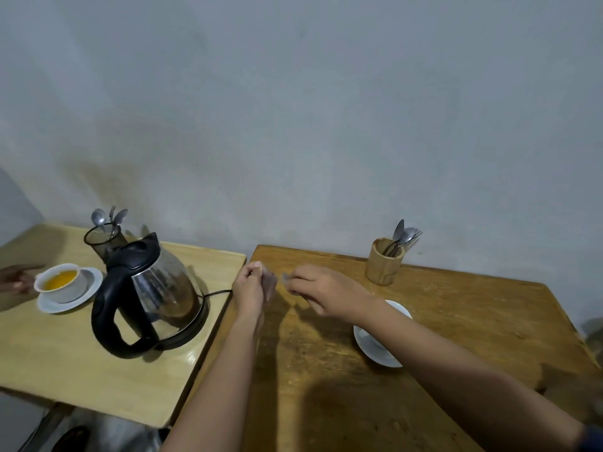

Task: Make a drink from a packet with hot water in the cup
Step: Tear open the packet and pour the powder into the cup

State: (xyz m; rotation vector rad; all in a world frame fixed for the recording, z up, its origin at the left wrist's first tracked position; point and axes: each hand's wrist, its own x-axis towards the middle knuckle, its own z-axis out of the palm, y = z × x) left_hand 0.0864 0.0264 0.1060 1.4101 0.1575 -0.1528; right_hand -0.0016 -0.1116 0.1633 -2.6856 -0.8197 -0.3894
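Note:
Above the dark wooden table (456,321), my left hand (249,288) pinches a small, blurred packet (269,283) by its upper edge. My right hand (321,288) is just to its right, fingers closed on a small bit of the packet (286,276). A white saucer (375,349) lies under my right forearm; whatever stands on it is hidden by the arm. The glass kettle (163,288) with black handle and lid sits on its base on the lighter table (49,353) to the left, its cord running toward me.
On the left table a white cup of orange drink (62,282) stands on a saucer, with another person's hand (16,278) beside it. A dark holder with spoons (102,238) stands behind the kettle. A wooden cutlery holder (385,261) stands by the wall.

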